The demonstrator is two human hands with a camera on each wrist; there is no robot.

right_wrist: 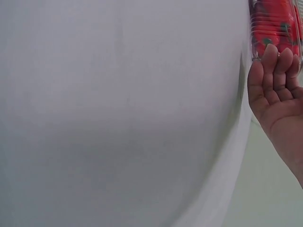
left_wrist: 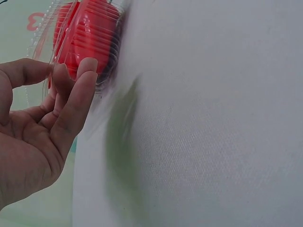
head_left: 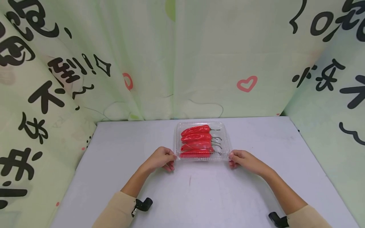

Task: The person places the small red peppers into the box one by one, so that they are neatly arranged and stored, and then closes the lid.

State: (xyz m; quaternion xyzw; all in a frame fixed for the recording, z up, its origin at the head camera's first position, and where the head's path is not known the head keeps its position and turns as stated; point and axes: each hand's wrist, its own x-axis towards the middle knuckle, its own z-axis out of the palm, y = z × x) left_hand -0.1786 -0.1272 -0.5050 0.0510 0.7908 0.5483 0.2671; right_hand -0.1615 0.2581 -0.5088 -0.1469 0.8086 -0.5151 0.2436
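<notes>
A clear plastic clamshell box point(head_left: 223, 148) lies near the back of the table, with several red peppers point(head_left: 196, 145) side by side inside. Their green stems point right. My left hand point(head_left: 163, 159) pinches the box's front left corner between thumb and forefinger. At the front right corner, my right hand point(head_left: 246, 161) pinches the rim, its other fingers curled below. The left wrist view shows the ribbed side of the box just beyond the fingertips point(left_wrist: 87, 66). In the right wrist view the thumb is hidden, and the fingers point(right_wrist: 270, 59) meet the box's edge.
A white table point(head_left: 199, 196) carries the box. Printed curtains point(head_left: 205, 57) with black writing enclose its back and both sides. On each forearm a black camera mount point(head_left: 144, 204) sticks out at the beige sleeve point(head_left: 118, 210).
</notes>
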